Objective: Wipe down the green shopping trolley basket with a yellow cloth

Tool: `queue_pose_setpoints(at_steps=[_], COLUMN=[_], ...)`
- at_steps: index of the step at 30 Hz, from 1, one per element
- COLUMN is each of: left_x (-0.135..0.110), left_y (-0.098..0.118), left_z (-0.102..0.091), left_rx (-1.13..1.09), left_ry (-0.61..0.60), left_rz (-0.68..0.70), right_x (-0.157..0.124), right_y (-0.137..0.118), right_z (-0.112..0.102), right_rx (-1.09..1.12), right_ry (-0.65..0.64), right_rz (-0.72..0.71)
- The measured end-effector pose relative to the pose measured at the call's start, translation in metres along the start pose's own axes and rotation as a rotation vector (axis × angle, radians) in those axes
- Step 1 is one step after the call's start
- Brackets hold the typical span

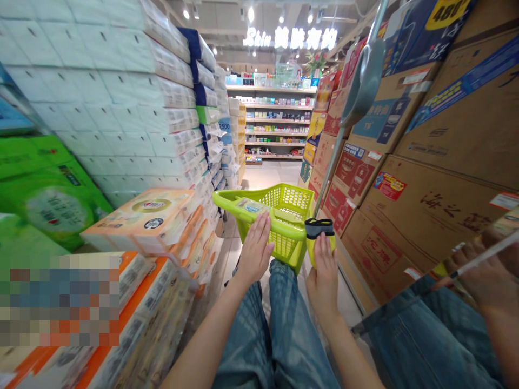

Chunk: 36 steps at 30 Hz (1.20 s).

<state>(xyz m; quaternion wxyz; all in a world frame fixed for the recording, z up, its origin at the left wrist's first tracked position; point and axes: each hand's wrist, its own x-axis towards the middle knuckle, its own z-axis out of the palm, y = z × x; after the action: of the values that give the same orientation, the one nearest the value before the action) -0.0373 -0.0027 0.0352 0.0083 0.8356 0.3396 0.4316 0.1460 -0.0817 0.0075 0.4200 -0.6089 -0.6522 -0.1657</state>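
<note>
A lime-green plastic shopping cart (294,201) stands in front of me in a shop aisle. My left hand (256,249) lies on its near rim, fingers stretched over the edge beside a small label. My right hand (323,270) rests on the cart's handle just below a black strap (319,228), fingers laid flat against it. Jeans-clad legs (279,329) show between my forearms, below the cart.
Stacked tissue packs (133,108) wall the left side, with orange-striped packs (162,254) lower down. Brown cartons (438,178) line the right. A metal pole with a grey fitting (365,81) rises at the right. Shelves (275,124) stand at the aisle's far end. A mirrored surface (458,308) reflects hands.
</note>
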Motion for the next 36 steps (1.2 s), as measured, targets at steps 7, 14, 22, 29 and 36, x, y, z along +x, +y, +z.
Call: queue_pose_setpoints(at_steps=[7, 14, 22, 29, 36], left_x=[0.000, 0.000, 0.000, 0.000, 0.000], left_y=[-0.001, -0.003, 0.000, -0.004, -0.001], left_z=[0.003, 0.001, 0.005, 0.002, 0.001], left_rx=[0.003, 0.020, 0.004, 0.015, 0.000], left_ry=[0.010, 0.008, 0.035, 0.024, 0.012], left_rz=[-0.004, 0.027, 0.000, 0.020, 0.022], right_x=[0.011, 0.011, -0.010, 0.005, -0.001], right_y=[-0.046, -0.039, 0.001, -0.052, -0.017], right_z=[0.030, 0.030, 0.026, 0.040, 0.023], right_rx=[-0.144, -0.155, -0.085, -0.119, -0.140], right_ry=[-0.054, -0.070, 0.064, -0.089, -0.039], right_rz=[-0.161, -0.219, -0.133, -0.186, -0.233])
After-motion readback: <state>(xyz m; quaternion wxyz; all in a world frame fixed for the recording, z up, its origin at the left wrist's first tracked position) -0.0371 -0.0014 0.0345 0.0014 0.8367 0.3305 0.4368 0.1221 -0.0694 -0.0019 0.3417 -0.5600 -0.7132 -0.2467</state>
